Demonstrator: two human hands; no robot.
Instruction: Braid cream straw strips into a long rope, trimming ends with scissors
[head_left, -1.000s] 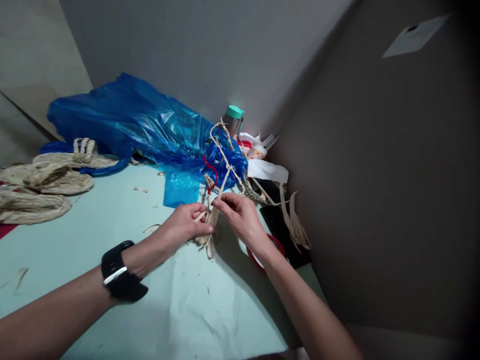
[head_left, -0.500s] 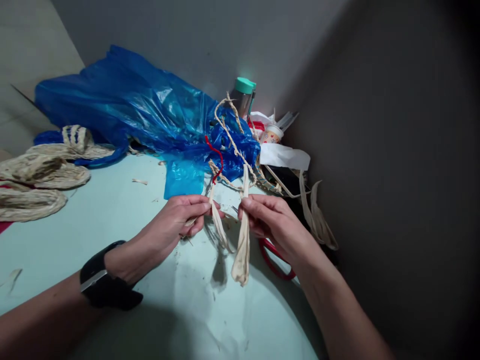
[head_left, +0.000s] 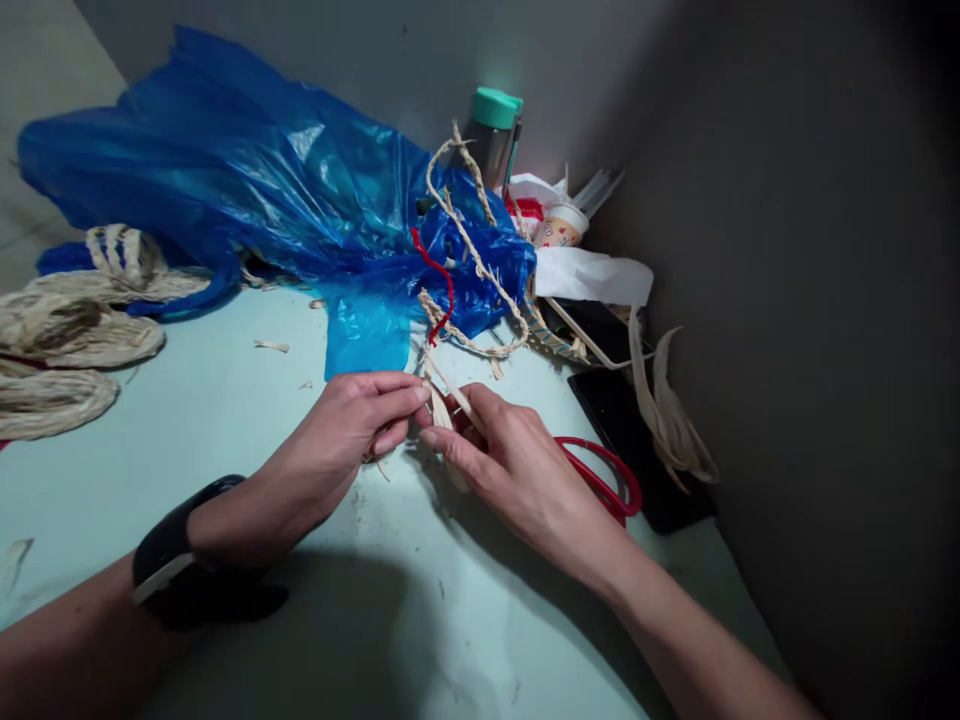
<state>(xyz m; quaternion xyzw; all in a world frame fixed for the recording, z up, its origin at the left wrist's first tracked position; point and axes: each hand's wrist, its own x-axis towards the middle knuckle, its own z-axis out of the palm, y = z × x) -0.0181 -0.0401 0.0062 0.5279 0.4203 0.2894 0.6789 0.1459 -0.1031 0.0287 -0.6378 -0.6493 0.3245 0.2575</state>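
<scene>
Pale dried-fibre strips (head_left: 441, 408) run down between my two hands, below the end of a thin braided cord (head_left: 471, 250). Red yarn (head_left: 444, 285) is joined to that end and trails upward. My left hand (head_left: 379, 410) is closed, pinching the strips between thumb and finger just under the red yarn. Close beside it, my right hand (head_left: 499, 440) has its fingers closed round a strip that passes over its index finger. The right fingertips are partly hidden behind the strips. Red-handled scissors (head_left: 604, 475) lie under and right of my right hand, their blades out of sight.
A large blue plastic bag (head_left: 247, 180) lies along the wall. Coiled fibre bundles (head_left: 82, 340) sit at the left. Toward the back right are a bottle with a green lid (head_left: 496, 108), a paper cup (head_left: 562, 226), white paper (head_left: 592, 276) and a dark flat phone-like object (head_left: 637, 440).
My right hand has moved left, bringing its strip against the strips in my left hand. The view has shifted slightly, and more of the scissors and the dark flat object shows.
</scene>
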